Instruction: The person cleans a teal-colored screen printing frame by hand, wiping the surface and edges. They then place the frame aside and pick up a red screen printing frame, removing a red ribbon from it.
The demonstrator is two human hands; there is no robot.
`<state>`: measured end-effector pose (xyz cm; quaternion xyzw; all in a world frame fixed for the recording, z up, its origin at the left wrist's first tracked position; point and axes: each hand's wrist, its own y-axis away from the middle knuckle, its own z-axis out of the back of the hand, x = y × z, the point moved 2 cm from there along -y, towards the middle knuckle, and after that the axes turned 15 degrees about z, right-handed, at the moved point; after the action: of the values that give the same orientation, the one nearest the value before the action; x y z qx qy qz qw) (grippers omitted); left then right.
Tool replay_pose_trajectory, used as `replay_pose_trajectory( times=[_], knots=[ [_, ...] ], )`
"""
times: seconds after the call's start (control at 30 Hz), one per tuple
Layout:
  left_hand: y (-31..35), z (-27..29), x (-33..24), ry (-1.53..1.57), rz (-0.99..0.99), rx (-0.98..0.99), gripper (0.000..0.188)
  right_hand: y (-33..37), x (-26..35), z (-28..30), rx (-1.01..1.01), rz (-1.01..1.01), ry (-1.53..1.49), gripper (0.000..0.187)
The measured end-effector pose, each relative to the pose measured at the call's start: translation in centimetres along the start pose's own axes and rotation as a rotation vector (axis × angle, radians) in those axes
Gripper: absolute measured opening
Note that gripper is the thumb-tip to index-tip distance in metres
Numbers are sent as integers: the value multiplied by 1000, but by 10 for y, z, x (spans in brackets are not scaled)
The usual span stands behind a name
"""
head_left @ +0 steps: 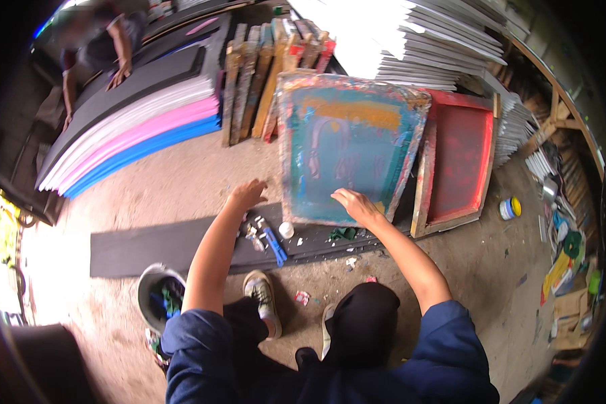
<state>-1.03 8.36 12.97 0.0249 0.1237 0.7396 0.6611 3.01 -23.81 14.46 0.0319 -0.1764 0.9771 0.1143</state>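
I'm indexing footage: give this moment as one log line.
left hand: open, near teal screen | right hand: over screen, contact unclear | nearby: red screen, blue tool

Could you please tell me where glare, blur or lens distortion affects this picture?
In the head view, glare washes out part of the white sheets at top and the floor at far left; the fisheye seems to bow the coloured sheet stack; the co-worker's head is blurred; the teal screen, left hand and right hand are readable.
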Motion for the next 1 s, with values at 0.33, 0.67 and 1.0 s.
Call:
replay_pose_trajectory(
  times=[0.33,0.67,1.0],
  knots=[
    [100,13,-22,-174,-5,192,40,-2,34,-42,107,-290,-327,37],
    [82,-19,8,-234,34,231,36,116,-15,-28,71,-995,-406,46],
    [-6,5,-59,510,-9,-462,64,112,-104,45,-847,-1211,-327,65]
  ],
)
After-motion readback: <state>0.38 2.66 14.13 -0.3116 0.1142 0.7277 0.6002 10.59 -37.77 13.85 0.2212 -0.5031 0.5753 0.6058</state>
